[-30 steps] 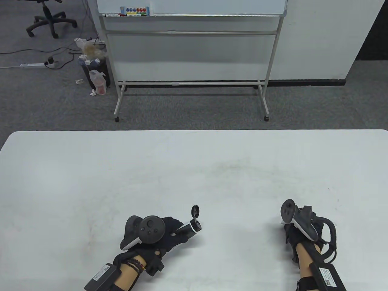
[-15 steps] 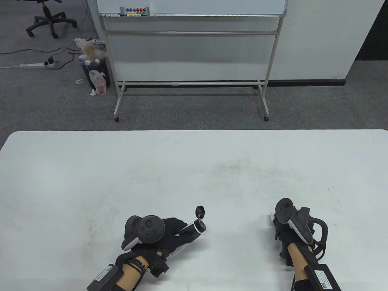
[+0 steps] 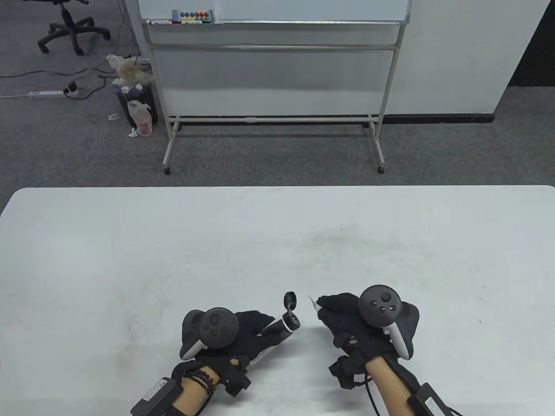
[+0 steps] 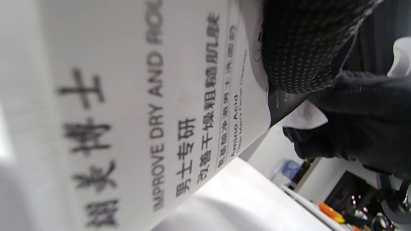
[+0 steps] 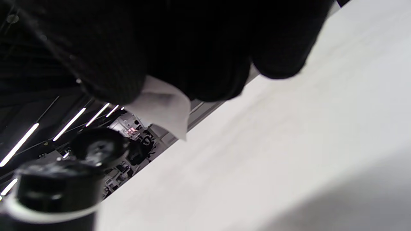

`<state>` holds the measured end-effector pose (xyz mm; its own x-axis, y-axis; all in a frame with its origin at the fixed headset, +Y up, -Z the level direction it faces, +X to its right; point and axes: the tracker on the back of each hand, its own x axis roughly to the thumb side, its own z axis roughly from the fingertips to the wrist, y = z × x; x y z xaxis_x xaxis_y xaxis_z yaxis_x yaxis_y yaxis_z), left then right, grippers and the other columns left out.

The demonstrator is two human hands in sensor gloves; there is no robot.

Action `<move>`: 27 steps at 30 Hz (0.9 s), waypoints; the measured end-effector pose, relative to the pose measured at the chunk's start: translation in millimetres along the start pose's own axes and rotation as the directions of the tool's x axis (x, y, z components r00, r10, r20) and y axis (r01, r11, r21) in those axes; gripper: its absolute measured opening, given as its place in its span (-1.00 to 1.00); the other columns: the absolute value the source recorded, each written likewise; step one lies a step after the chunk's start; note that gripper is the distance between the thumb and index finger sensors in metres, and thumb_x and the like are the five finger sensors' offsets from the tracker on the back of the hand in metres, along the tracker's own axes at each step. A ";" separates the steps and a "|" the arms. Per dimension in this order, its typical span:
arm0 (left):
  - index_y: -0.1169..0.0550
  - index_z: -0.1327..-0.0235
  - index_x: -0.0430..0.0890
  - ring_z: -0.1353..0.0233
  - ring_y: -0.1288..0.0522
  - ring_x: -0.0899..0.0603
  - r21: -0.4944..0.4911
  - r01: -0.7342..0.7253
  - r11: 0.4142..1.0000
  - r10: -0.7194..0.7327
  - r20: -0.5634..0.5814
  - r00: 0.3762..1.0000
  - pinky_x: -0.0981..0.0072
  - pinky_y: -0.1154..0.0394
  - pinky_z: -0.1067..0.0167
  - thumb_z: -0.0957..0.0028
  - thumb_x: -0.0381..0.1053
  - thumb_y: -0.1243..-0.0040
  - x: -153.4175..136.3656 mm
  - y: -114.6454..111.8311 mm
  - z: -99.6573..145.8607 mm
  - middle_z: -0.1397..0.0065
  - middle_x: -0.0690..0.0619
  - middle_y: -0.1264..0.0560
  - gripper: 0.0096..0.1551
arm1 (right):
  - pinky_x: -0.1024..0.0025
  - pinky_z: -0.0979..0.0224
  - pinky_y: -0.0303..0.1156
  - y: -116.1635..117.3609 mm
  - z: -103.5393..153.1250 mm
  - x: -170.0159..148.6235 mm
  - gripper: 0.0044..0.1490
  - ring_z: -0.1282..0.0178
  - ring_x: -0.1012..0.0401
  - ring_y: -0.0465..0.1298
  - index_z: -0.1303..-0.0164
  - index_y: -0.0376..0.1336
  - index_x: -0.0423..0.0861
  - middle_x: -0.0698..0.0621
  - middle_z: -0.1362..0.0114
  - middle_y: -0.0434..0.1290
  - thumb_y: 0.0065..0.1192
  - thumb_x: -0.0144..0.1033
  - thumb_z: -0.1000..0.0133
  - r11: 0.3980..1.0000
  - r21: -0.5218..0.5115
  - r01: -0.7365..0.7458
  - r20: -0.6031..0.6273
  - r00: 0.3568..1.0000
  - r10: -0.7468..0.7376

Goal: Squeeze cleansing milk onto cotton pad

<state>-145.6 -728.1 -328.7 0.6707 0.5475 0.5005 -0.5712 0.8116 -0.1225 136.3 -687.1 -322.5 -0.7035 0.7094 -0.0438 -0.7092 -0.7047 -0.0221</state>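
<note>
Gripping, left hand (image 3: 249, 331): wrapped around the tube of cleansing milk (image 3: 277, 329), near the tabletop's front edge, tracker on its back.
Tube: white body with black collar, tilted up and to the right, mouth toward the right hand; printed side fills the left wrist view (image 4: 154, 122), a gloved finger (image 4: 298, 48) pressed on it.
Cap (image 3: 290, 299): black, flipped open, hanging by its hinge just above the mouth.
Pinching, right hand (image 3: 347, 318): fingers closed on the cotton pad (image 3: 312, 302), tracker on its back.
Cotton pad: white, only a corner peeking past the fingertips in the table view; held above the tabletop, just right of the open cap, apart from the mouth; seen as a folded white flap (image 5: 160, 106) between dark fingers (image 5: 218, 64) in the right wrist view, above the blurred collar (image 5: 54, 189).
Tabletop (image 3: 173, 242): white, faintly scuffed, both hands low at its front centre.
Whiteboard (image 3: 273, 65): on a wheeled stand, on grey carpet beyond the far edge, magnets and markers on its ledge.
Bin (image 3: 134, 102): left of the stand, bags around it.
Office chair (image 3: 69, 26): far left corner, only the base showing.
</note>
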 end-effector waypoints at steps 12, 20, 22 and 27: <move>-0.70 0.08 -0.10 0.16 -0.73 -0.04 0.006 0.019 1.000 -0.019 0.004 1.000 -0.03 -0.68 -0.01 0.12 0.21 -0.41 2.2 -0.9 0.5 0.15 0.04 -0.71 -0.49 | 0.06 -0.29 0.51 24.1 8.7 -7.6 -0.53 -0.19 0.13 0.64 0.01 0.56 0.16 0.09 -0.23 0.61 0.53 -0.04 0.13 0.994 0.005 0.113 0.031 0.993 -0.114; -0.71 0.09 -0.11 0.16 -0.72 -0.04 -0.013 0.034 0.999 -0.034 0.028 0.999 -0.05 -0.67 -0.02 0.11 0.18 -0.41 7.6 -3.6 -0.3 0.15 0.04 -0.71 -0.52 | 0.06 -0.30 0.50 27.3 13.3 -6.4 -0.52 -0.20 0.12 0.64 -0.02 0.56 0.14 0.09 -0.23 0.61 0.50 -0.07 0.11 0.989 0.058 0.134 0.061 0.989 -0.138; -0.71 0.09 -0.11 0.16 -0.72 -0.05 -0.027 0.028 0.999 -0.027 0.030 0.999 -0.06 -0.66 -0.03 0.10 0.17 -0.41 6.8 -4.1 -0.6 0.15 0.03 -0.70 -0.53 | 0.07 -0.30 0.51 27.2 14.1 -7.5 -0.53 -0.20 0.13 0.64 -0.02 0.55 0.14 0.10 -0.24 0.61 0.49 -0.07 0.10 0.987 0.078 0.138 0.065 0.988 -0.143; -0.71 0.09 -0.11 0.15 -0.72 -0.05 -0.032 0.033 0.999 -0.032 0.033 0.999 -0.06 -0.66 -0.03 0.10 0.17 -0.41 7.5 -4.4 1.2 0.15 0.03 -0.70 -0.53 | 0.08 -0.28 0.52 28.2 16.6 -8.1 -0.53 -0.20 0.13 0.65 -0.03 0.55 0.15 0.10 -0.23 0.62 0.49 -0.08 0.10 0.985 0.088 0.146 0.065 0.986 -0.152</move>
<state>-138.5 -727.8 -323.4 0.6726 0.5144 0.5319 -0.5333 0.8353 -0.1335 121.2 -712.5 -306.2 -0.5893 0.8075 0.0252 -0.8054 -0.5897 0.0598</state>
